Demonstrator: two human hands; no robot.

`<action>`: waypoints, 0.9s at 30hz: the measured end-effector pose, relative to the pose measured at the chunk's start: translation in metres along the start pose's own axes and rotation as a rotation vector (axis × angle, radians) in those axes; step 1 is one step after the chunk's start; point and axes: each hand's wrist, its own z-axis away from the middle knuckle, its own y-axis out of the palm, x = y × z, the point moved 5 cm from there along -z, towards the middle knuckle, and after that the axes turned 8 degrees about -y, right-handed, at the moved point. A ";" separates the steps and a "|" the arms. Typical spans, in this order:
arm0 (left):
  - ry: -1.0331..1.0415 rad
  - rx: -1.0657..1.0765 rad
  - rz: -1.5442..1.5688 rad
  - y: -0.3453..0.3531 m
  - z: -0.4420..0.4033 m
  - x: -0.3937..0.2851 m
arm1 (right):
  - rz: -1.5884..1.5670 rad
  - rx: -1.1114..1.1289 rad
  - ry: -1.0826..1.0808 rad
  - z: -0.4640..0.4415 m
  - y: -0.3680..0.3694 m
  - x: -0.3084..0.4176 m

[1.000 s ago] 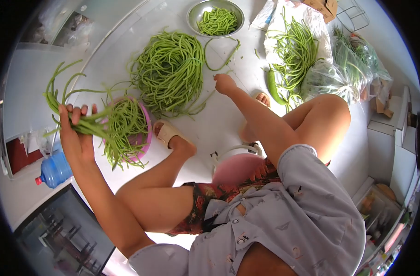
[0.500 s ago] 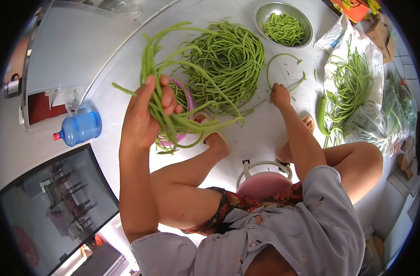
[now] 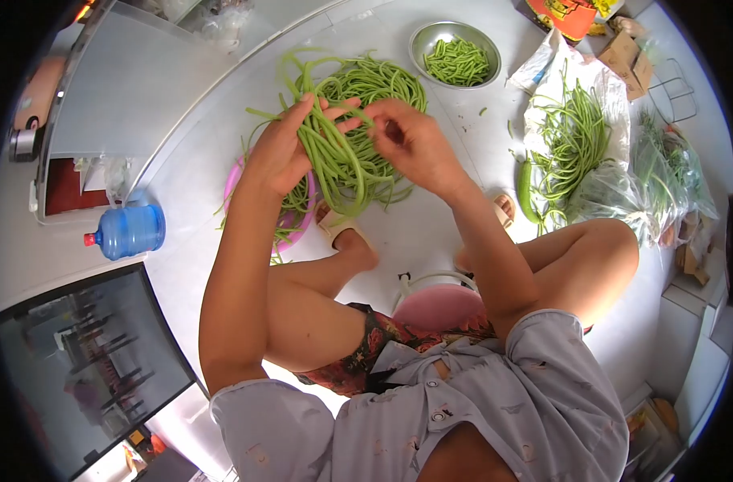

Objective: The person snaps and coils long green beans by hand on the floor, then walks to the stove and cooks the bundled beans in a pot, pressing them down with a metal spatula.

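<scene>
My left hand (image 3: 282,153) is closed around a loose bundle of green long beans (image 3: 334,153), raised above the floor. Several beans loop and hang from it. My right hand (image 3: 415,145) is beside the bundle, its thumb and fingers pinched on a long bean at the bundle's right edge; the fingertips partly hide that bean. Behind and below both hands lies a large coiled pile of long beans (image 3: 399,84) on the floor. A pink basket (image 3: 309,221), with more beans in it, stands under my left forearm.
A metal bowl (image 3: 415,55) holds short cut bean pieces (image 3: 456,63). At right, more long beans (image 3: 575,132) lie on a white bag (image 3: 615,96) beside a green gourd (image 3: 525,193) and a clear plastic bag (image 3: 615,201). A blue water bottle (image 3: 134,229) lies at left.
My right hand has risen from the floor to the bundle in my left hand. The loose beans it was touching on the floor are gone from there. The view has shifted slightly.
</scene>
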 end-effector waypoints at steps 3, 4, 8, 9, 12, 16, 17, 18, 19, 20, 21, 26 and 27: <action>0.031 0.013 0.038 0.014 0.002 0.001 | 0.074 0.121 -0.008 0.003 0.000 0.026; 0.037 0.016 0.046 0.016 0.003 0.001 | 0.020 0.075 0.035 0.006 -0.003 0.030; 0.077 -0.018 0.026 0.019 0.000 0.007 | -0.083 -0.064 0.058 0.013 -0.017 0.036; 0.082 -0.005 0.048 0.023 0.000 0.009 | -0.079 -0.089 0.024 0.015 -0.019 0.037; 0.087 0.022 0.069 0.032 0.001 0.014 | 0.072 0.030 0.017 0.019 -0.013 0.042; 0.116 0.026 0.022 0.034 0.002 0.015 | 0.300 -0.007 -0.043 0.024 -0.006 0.049; 0.121 0.014 0.007 0.035 0.004 0.014 | 0.220 -0.020 -0.011 0.026 -0.006 0.046; 0.142 0.018 -0.023 0.036 0.006 0.012 | 0.140 -0.031 0.021 0.027 -0.006 0.043; 0.162 0.019 -0.051 0.036 0.010 0.009 | 0.059 -0.041 0.054 0.028 -0.006 0.040; 0.182 0.020 -0.077 0.034 0.014 0.007 | -0.021 -0.052 0.082 0.030 -0.005 0.038; 0.184 -0.026 -0.101 0.031 0.017 0.007 | -0.102 -0.063 0.111 0.030 -0.005 0.036; 0.202 -0.185 -0.284 -0.006 0.019 0.000 | -0.256 -0.059 0.245 0.034 -0.017 0.018; 0.206 -0.276 -0.363 -0.007 0.026 -0.004 | -0.273 -0.045 0.251 0.035 -0.020 0.017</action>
